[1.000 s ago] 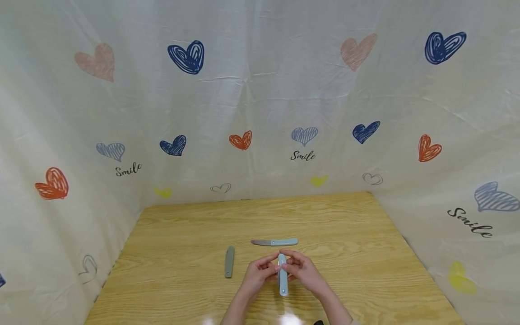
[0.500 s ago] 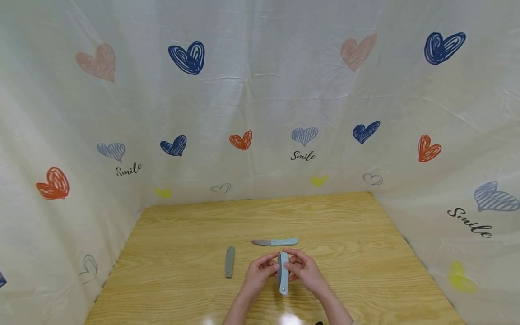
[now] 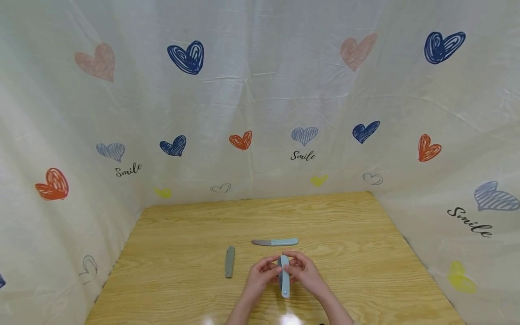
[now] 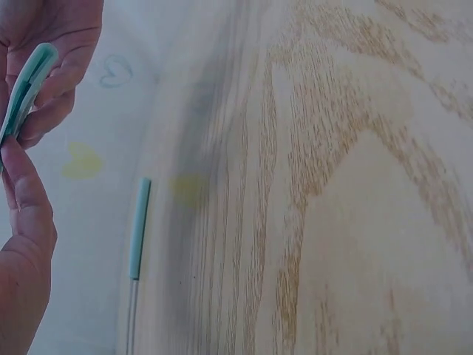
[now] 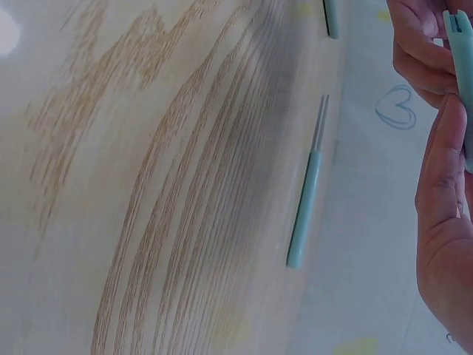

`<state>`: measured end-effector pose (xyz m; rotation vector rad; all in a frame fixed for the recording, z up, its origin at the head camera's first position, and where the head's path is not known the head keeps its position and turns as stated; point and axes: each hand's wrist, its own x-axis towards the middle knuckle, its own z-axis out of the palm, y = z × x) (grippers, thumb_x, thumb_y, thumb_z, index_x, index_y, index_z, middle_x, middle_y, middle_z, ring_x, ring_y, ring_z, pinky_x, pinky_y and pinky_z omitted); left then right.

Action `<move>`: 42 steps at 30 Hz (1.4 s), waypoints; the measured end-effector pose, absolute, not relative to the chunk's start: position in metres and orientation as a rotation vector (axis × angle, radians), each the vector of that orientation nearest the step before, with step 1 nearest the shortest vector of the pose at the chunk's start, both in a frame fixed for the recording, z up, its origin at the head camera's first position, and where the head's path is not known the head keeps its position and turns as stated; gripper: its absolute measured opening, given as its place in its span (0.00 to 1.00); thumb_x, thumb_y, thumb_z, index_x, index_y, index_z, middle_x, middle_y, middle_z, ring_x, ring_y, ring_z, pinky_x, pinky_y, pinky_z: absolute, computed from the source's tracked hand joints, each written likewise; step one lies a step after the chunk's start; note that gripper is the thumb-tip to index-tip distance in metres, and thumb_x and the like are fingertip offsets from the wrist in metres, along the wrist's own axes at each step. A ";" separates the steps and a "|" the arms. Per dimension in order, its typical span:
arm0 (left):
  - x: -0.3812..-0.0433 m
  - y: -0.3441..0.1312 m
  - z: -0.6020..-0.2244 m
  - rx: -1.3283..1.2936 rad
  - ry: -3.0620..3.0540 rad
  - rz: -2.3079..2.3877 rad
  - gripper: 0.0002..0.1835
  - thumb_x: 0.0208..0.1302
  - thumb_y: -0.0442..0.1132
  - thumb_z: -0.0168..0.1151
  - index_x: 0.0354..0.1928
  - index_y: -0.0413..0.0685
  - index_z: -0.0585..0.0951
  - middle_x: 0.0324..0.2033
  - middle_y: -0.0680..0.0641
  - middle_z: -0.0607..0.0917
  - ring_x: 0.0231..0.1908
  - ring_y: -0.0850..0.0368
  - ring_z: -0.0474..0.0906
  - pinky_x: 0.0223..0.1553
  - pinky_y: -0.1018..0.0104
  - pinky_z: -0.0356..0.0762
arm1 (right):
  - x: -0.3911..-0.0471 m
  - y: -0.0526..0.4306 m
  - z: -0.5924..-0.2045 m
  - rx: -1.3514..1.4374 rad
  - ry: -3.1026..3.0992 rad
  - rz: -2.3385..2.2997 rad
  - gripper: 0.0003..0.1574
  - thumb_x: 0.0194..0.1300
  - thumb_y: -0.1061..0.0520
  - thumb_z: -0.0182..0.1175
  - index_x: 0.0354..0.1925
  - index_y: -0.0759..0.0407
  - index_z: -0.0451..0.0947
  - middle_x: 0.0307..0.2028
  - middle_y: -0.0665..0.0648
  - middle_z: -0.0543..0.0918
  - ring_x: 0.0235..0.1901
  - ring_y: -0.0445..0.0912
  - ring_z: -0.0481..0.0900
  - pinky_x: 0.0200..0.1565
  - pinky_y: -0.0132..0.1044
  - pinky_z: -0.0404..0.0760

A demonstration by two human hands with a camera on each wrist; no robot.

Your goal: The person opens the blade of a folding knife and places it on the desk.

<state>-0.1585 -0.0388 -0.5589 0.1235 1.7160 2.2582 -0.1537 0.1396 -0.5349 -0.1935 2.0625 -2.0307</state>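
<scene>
A light blue folding knife (image 3: 285, 282) stands roughly lengthwise between both hands, above the table. Its grey blade (image 3: 280, 280) shows along the left side of the handle, partly out of it. My right hand (image 3: 305, 273) grips the handle, thumb on the near face. At the blade side, the thumb and fingers of my left hand (image 3: 260, 275) pinch the knife. Both wrist views show the knife's green-blue handle (image 4: 28, 85) at their edge, where fingers partly hide it.
Beyond the hands lies another light blue folding knife (image 3: 284, 242), its blade out and pointing left. A folded grey-green knife (image 3: 229, 262) lies left of the hands. The wooden table (image 3: 183, 234) meets a heart-printed curtain (image 3: 252, 99) at back and sides.
More of the blade shows left of the handle than one second ago, as the handle turned slightly. Both hands keep their hold. The other two knives have not moved.
</scene>
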 end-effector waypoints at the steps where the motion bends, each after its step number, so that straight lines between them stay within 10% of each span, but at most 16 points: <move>1: -0.158 -0.038 -0.559 0.117 1.713 2.262 0.23 0.65 0.31 0.62 0.61 0.28 0.73 0.33 0.52 0.79 0.33 0.60 0.77 0.37 0.68 0.82 | -0.154 0.140 -0.535 -0.195 2.057 -2.028 0.30 0.67 0.63 0.59 0.63 0.76 0.64 0.36 0.56 0.76 0.30 0.43 0.80 0.33 0.40 0.85; 42: -0.151 -0.039 -0.548 -0.118 1.930 2.282 0.22 0.60 0.25 0.64 0.57 0.27 0.76 0.26 0.50 0.82 0.28 0.61 0.81 0.33 0.67 0.85 | -0.148 0.146 -0.535 -0.188 2.095 -2.079 0.31 0.67 0.66 0.58 0.64 0.76 0.63 0.35 0.56 0.76 0.32 0.41 0.80 0.34 0.41 0.87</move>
